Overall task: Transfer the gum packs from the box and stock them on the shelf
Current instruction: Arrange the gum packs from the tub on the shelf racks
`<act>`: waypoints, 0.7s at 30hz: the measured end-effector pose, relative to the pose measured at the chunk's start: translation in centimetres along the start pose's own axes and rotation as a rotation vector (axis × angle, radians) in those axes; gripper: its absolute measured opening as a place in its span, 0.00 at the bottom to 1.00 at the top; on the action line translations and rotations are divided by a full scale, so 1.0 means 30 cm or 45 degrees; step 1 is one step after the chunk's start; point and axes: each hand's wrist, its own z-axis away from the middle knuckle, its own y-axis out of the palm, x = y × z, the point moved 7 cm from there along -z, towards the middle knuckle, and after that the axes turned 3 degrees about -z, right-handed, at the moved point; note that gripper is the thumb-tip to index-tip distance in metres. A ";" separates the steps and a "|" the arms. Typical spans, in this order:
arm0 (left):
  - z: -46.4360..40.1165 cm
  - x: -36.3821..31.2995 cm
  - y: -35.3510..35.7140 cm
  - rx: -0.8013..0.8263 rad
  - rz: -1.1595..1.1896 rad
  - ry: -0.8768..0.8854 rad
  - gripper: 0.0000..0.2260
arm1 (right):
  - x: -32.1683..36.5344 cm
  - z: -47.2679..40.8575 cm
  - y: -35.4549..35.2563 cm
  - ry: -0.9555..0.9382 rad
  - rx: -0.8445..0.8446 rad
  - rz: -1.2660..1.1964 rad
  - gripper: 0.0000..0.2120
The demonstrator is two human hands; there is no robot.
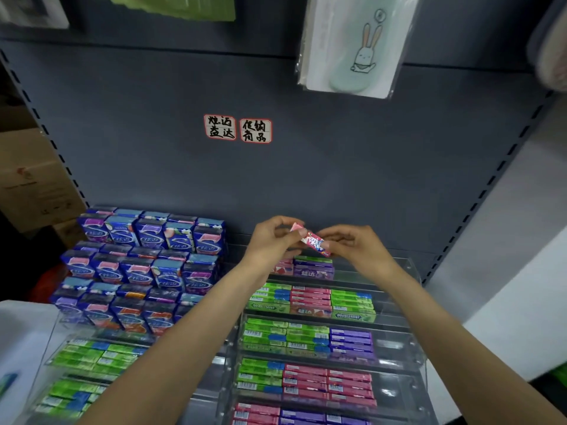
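Note:
A slim pink gum pack is held between both hands above the top tier of a clear acrylic display rack. My left hand pinches its left end; my right hand pinches its right end. Directly below, the top tier holds purple and pink gum packs. Lower tiers carry rows of green, pink and purple gum packs. No supply box shows in this view.
Stacked blue gum boxes fill the shelf to the left. A second acrylic rack with green packs sits at lower left. The grey back panel bears two labels; a bagged rabbit item hangs above.

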 end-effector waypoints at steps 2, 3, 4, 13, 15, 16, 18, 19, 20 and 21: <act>-0.005 0.007 0.001 0.012 -0.018 -0.005 0.05 | -0.010 0.004 -0.012 0.009 -0.008 0.016 0.11; -0.007 0.009 -0.002 0.006 -0.017 -0.006 0.05 | -0.014 0.007 -0.016 0.018 -0.010 0.039 0.12; -0.009 0.009 -0.010 -0.014 -0.043 0.008 0.05 | -0.018 0.008 -0.021 0.032 -0.017 0.047 0.12; -0.011 0.080 0.000 0.211 -1.433 0.335 0.18 | -0.087 0.036 -0.057 0.157 -0.211 -0.138 0.24; -0.007 0.099 0.008 0.263 -1.597 0.347 0.19 | -0.095 0.038 -0.065 0.121 -0.230 -0.012 0.25; -0.003 0.105 0.009 0.282 -1.635 0.357 0.20 | -0.099 0.041 -0.071 0.116 -0.252 0.015 0.23; 0.005 0.117 0.013 0.312 -1.698 0.369 0.20 | -0.109 0.045 -0.084 0.106 -0.315 0.054 0.18; 0.009 0.122 0.014 0.319 -1.734 0.377 0.20 | -0.112 0.047 -0.090 0.094 -0.354 0.077 0.16; 0.013 0.125 0.015 0.324 -1.764 0.382 0.20 | -0.115 0.050 -0.097 0.082 -0.399 0.097 0.15; 0.015 0.129 0.014 0.326 -1.781 0.387 0.20 | -0.118 0.053 -0.103 0.070 -0.445 0.124 0.14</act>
